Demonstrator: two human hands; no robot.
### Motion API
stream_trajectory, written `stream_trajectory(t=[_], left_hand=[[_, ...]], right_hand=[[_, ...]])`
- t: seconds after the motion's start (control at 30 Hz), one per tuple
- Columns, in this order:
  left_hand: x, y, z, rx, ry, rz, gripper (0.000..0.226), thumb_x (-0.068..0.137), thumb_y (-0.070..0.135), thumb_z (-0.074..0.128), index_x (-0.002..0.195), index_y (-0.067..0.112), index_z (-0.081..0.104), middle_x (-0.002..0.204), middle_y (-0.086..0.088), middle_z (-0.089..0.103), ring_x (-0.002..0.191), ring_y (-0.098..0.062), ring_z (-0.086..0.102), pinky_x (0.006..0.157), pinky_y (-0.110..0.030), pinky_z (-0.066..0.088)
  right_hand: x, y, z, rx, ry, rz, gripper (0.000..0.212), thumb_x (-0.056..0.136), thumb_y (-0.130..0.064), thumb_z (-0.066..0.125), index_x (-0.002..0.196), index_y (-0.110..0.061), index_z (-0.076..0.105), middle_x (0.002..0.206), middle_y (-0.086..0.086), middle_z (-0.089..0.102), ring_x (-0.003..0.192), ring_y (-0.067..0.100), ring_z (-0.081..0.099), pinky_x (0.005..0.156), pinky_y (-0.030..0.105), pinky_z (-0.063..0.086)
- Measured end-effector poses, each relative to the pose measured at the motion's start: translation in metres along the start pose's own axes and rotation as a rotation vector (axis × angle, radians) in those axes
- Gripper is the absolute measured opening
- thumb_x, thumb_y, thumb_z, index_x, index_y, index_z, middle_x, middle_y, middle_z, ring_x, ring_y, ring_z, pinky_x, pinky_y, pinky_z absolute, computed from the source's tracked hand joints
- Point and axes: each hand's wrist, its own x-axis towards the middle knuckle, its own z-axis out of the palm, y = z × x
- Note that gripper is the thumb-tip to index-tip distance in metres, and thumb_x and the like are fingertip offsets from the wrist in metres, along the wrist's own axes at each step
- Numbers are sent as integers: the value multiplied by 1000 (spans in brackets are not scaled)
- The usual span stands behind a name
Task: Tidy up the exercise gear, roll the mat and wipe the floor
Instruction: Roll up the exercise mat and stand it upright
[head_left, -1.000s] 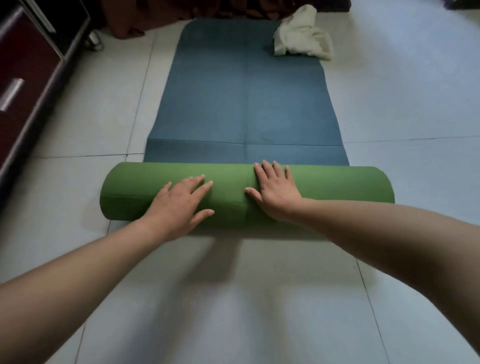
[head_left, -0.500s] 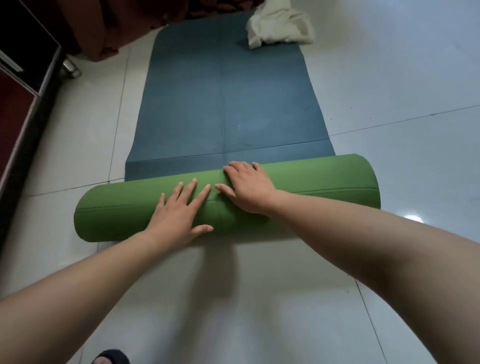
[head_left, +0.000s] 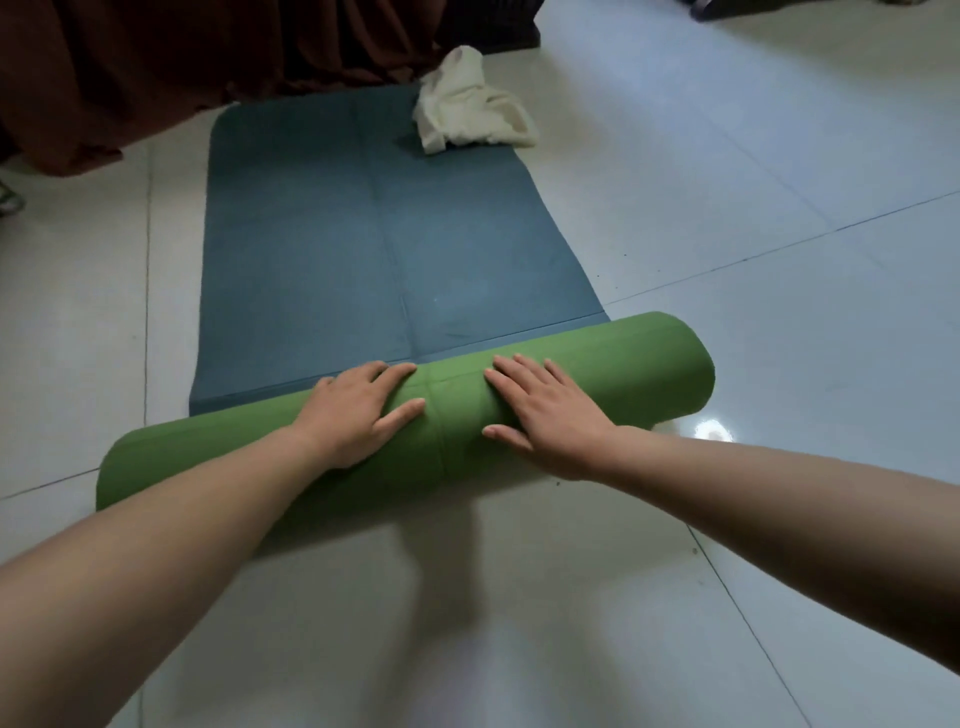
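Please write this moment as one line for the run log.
mat: partly rolled | left hand: flat on roll | right hand: flat on roll | cloth: on mat's far corner

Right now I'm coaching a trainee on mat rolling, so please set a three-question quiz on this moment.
1. True or false: the left hand and the right hand both lie with straight fingers on the green roll.
2. Pick one. The cream cloth lies: A) at the far end of the mat's flat part; B) on top of the green roll; C) under the right hand.
3. Fill in: the upper face of the flat part is ____ in colour.

Key: 1 true; 2 A; 3 blue.
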Motion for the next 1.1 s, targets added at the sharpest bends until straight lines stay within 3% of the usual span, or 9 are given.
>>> stream_trajectory(t=[0.17, 0.3, 0.5, 0.57, 0.7, 0.87, 1.0, 1.1], left_hand=[[-5, -2, 14, 2, 50, -22, 84, 72, 74, 1, 140, 35, 31, 139, -2, 44, 126, -23, 42, 98, -40, 33], [-6, -5, 16, -16, 47, -27, 85, 70, 75, 0, 140, 36, 30, 141, -3, 41, 129, -22, 39, 101, -42, 31], [16, -14, 6, -80, 41, -68, 76, 77, 71, 8, 138, 34, 34, 141, 1, 42, 129, -21, 40, 104, -44, 32], [12, -15, 4, -70, 63, -134, 77, 78, 67, 7, 140, 29, 32, 146, 0, 37, 134, -19, 33, 110, -46, 25], [-4, -24, 1, 13, 23, -202, 83, 76, 67, 0, 148, 26, 12, 156, 1, 15, 144, -17, 12, 114, -46, 8], [15, -18, -12, 41, -30, -381, 67, 93, 57, 22, 149, 23, 6, 158, 1, 5, 145, -18, 3, 115, -48, 6], [26, 11, -16, 20, -48, -374, 79, 80, 68, 7, 149, 28, 7, 158, 3, 2, 145, -19, 0, 115, -50, 6], [19, 23, -16, 31, -120, -323, 84, 73, 70, 1, 148, 33, 4, 158, 4, -5, 145, -18, -7, 115, -48, 6]], right_hand=[[9, -38, -4, 13, -106, 139, 78, 90, -63, 24, 149, -13, 11, 158, 4, 5, 145, 21, 1, 115, 49, 0], [-9, -37, 1, 35, -73, 108, 97, 76, -78, 1, 149, -15, 11, 158, 3, 4, 145, 19, 0, 116, 41, -1], [8, -19, 11, -8, -20, 92, 94, 74, -74, -9, 150, -20, 5, 158, -2, -3, 144, 14, -11, 115, 39, -11], [32, -19, 13, -4, 22, 130, 101, 70, -77, -16, 149, -20, 9, 159, -1, 2, 145, 16, -5, 112, 39, -13], [86, -4, 3, -8, 60, 112, 96, 69, -68, -11, 146, -20, 23, 155, 0, 20, 143, 17, 13, 114, 42, 4], [145, 18, -4, 43, 109, 25, 89, 75, -66, -6, 122, -17, 50, 130, 5, 54, 122, 23, 45, 106, 44, 26], [163, 27, -3, 70, 114, 2, 72, 86, -65, 7, 108, -15, 55, 116, 8, 60, 111, 26, 52, 99, 44, 30], [163, 31, 2, 72, 126, -11, 76, 81, -64, 1, 106, -16, 55, 114, 7, 61, 108, 26, 53, 98, 44, 29]])
